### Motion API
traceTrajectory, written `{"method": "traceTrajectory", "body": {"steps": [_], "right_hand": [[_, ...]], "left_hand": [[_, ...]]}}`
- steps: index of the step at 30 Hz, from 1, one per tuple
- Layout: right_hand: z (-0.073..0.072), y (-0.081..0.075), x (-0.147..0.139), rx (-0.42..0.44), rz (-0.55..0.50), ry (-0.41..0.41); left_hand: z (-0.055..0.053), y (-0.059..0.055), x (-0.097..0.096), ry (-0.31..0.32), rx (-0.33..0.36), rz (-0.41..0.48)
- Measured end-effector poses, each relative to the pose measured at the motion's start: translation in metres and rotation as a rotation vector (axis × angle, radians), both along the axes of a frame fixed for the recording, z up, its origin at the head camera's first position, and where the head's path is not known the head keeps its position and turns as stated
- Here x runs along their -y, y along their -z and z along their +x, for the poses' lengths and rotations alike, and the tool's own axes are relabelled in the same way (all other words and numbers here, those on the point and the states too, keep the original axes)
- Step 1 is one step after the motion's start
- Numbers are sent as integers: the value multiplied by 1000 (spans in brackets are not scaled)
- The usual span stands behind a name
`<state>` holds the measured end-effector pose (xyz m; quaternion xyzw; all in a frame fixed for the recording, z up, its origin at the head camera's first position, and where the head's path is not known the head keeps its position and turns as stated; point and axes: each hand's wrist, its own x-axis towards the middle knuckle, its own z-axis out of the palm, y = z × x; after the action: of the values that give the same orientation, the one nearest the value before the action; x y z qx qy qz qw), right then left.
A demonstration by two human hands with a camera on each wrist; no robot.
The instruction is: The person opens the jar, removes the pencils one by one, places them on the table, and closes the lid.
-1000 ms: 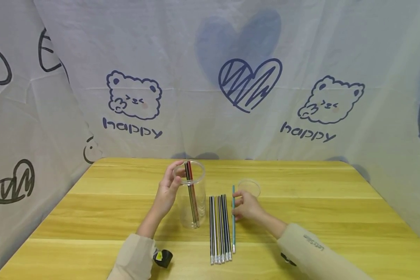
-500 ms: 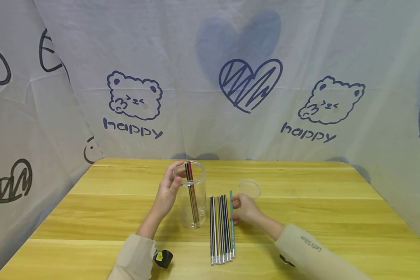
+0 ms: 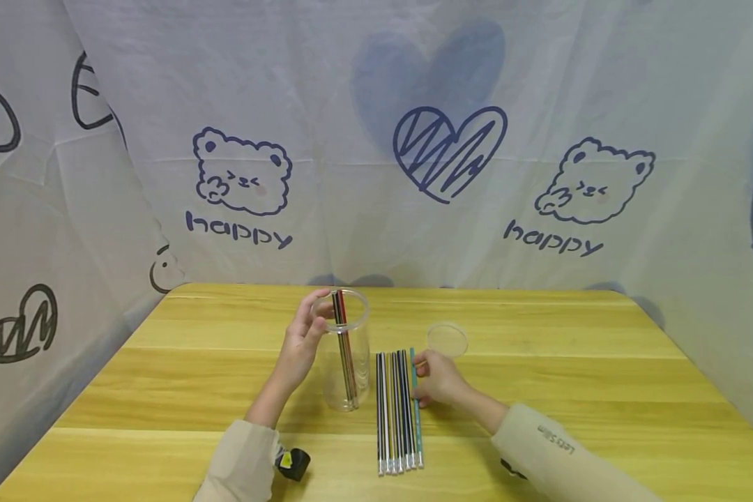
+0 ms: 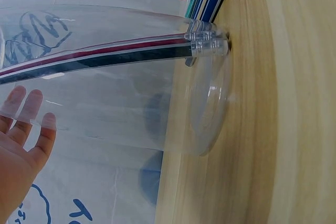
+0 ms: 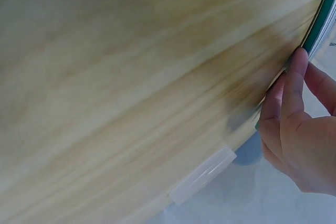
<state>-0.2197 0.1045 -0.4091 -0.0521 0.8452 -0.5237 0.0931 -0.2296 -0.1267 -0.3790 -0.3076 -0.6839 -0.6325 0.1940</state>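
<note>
My left hand (image 3: 301, 335) grips the tall clear plastic cup (image 3: 364, 362) near its rim, thumb in front and fingers behind. Inside lean a dark pencil (image 4: 147, 57) and a red pencil (image 4: 131, 44), silver ends at the bottom. To the cup's right lies a row of striped pencils (image 3: 392, 411), side by side with silver ends towards me. At the row's right edge my right hand (image 3: 440, 378) holds a teal pencil (image 3: 417, 432) by its upper half with the fingertips. The right wrist view shows those fingertips on the green pencil, which partly hides behind them.
A round clear lid (image 3: 448, 339) lies on the wooden table (image 3: 539, 335) just behind my right hand. A white printed cloth (image 3: 351, 230) hangs past the table's far edge. A black strap (image 3: 293, 464) shows at my left wrist.
My right hand has moved the teal pencil left and slightly towards me, from apart to beside the row. The left hand and cup have stayed in place.
</note>
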Motion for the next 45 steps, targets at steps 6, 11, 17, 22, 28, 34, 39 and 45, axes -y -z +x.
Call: {"method": "traceTrajectory", "body": {"steps": [6,11,17,22,28,34,39,45], "right_hand": [[1,-1,0,12,-11,-2],[1,-2,-1,29,-6,-7],[0,-5,-3,32,-14,-2],[-4,-12,-5,-41,4,12],[-3,-27,-3,-167,26,-13],[-3,-39,1,-218,37,-5],[-3,-50,2,-260,27,-5],[-5,-65,6,-330,18,-9]], "left_hand": [[0,0,-1,13,-1,5],[0,-1,-1,17,-7,7],[-1,0,0,14,-12,3],[-1,1,0,7,-9,-4],[0,2,1,7,-9,-1],[0,1,0,10,-7,0],[0,1,0,14,-12,0],[1,0,0,4,-5,1]]}}
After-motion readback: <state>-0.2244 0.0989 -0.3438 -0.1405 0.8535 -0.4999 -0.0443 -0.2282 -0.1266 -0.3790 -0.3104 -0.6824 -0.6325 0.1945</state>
